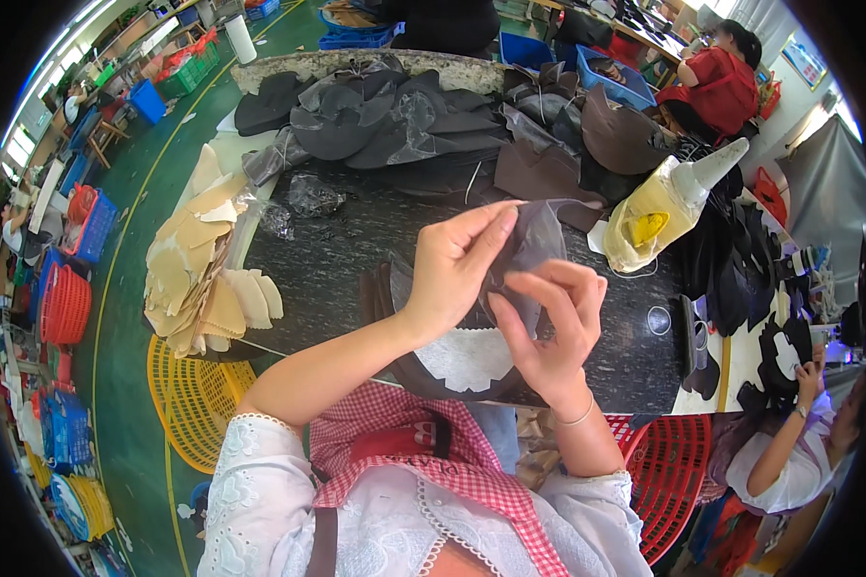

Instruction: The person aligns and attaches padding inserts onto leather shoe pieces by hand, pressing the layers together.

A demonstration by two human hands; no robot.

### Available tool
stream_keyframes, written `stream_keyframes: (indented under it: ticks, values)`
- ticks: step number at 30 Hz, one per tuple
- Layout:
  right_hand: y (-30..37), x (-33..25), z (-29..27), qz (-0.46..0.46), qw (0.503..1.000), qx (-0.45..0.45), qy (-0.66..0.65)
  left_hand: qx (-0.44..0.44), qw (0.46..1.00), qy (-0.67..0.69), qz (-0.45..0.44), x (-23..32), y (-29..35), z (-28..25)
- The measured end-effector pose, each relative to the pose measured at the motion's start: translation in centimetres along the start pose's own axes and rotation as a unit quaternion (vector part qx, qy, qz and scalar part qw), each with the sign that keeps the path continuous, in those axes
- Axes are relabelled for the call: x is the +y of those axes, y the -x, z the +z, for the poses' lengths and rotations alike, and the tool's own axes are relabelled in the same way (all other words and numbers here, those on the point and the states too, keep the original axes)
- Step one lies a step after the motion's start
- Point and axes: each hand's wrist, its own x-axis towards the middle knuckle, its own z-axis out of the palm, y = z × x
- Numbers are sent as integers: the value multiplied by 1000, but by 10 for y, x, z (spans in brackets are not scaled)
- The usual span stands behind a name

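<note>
My left hand (457,260) pinches the upper edge of a thin, dark grey sheet piece (541,236) between thumb and fingers, holding it above the table. At the lower part of that piece, my right hand (560,332) has thumb and forefinger close together on its edge, the other fingers curled. Below both hands, at the near table edge, lie stacked dark cut pieces (404,370). A whitish, zigzag-edged patch (467,358) shows on top of them. My forearms and hands hide part of this stack.
Dark cut pieces (385,125) heap along the table's far side. Beige pieces (192,260) pile at left above a yellow basket (188,394). A glue bottle (659,212) lies tilted at right. A red basket (669,481) stands near right; a co-worker (789,452) handles black pieces there.
</note>
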Motion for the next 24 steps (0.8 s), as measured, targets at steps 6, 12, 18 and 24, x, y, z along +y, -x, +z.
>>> stream_keyframes:
  ticks: [6, 12, 18, 24]
  values:
    - [-8, -2, 1, 1, 998, -51, 22, -2, 999, -18, 45, -11, 2, 1]
    - [-12, -1, -6, 8, 997, -71, 39, -33, 993, -113, 8, 9, 5, -6]
    - [-4, 3, -6, -23, 995, -91, 39, -49, 990, -132, -28, 9, 1, -5]
    - [19, 14, -12, 80, 948, -115, -286, -41, 997, -54, -41, -14, 0, -13]
